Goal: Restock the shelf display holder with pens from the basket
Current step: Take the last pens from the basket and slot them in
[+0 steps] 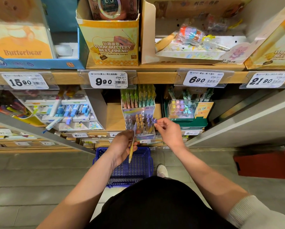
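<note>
Left hand [122,146] grips a pen [130,156] over the basket [138,167] while the right hand [169,132] pinches, seemingly, a second pen [153,121] at the holder [138,111], where a skewed push could topple neighbouring pens [139,120].

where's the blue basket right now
In the head view the blue basket sits on the floor at centre, directly below the left hand and the pen display holder, with a shoe just to its right.

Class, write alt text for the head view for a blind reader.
At a shop shelf, the right hand pinches a purple-topped pen at the pen holder; the left hand holds a yellow pen above a blue basket on the floor.
</note>
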The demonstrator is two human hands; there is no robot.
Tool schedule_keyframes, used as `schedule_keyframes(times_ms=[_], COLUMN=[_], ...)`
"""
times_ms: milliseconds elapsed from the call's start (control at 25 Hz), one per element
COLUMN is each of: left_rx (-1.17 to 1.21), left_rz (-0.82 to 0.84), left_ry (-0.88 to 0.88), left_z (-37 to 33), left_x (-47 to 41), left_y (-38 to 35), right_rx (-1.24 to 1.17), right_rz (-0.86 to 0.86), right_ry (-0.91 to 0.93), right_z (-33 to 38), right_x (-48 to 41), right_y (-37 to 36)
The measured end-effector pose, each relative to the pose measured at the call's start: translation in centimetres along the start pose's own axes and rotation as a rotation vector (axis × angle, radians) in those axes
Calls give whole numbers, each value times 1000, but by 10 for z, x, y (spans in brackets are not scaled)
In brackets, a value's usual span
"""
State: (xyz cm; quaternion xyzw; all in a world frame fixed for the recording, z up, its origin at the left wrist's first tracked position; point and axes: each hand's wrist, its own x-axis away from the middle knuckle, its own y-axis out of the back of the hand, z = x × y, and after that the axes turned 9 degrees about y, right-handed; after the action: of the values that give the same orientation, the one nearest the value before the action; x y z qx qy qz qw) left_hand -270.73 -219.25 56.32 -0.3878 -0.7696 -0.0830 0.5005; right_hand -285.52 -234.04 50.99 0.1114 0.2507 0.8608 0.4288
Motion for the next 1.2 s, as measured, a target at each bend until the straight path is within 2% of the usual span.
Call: schedule_keyframes(times_ms=[120, 320, 520, 720, 800, 840, 960, 1080, 1200], left_rx=[44, 15, 40, 55, 41, 29, -14, -38, -48], left_rz=[-1, 55, 77, 66, 67, 70, 86, 99, 116], left_ry=[-18, -73, -77, -88, -104, -112, -136, -154, -153], left_z=[2, 4, 0, -1, -1, 0, 1, 2, 0], left_x=[2, 5, 5, 7, 8, 8, 9, 9, 7], left_y=[3, 5, 8, 4, 2, 1, -5, -11, -12], right_rx=[105, 245, 285, 268, 180, 61, -348, -427, -499], right_rz=[60, 216, 231, 258, 185, 160, 280, 388, 302], right_ry=[43, -17, -35, -135, -147, -160, -219, -214, -241], right_z=[-4, -13, -12, -8, 2, 10, 38, 55, 57], right_x=[0, -5, -7, -6, -1, 2, 7, 8, 10], right_y=[-9, -21, -24, -13, -5, -1, 5, 7, 7])
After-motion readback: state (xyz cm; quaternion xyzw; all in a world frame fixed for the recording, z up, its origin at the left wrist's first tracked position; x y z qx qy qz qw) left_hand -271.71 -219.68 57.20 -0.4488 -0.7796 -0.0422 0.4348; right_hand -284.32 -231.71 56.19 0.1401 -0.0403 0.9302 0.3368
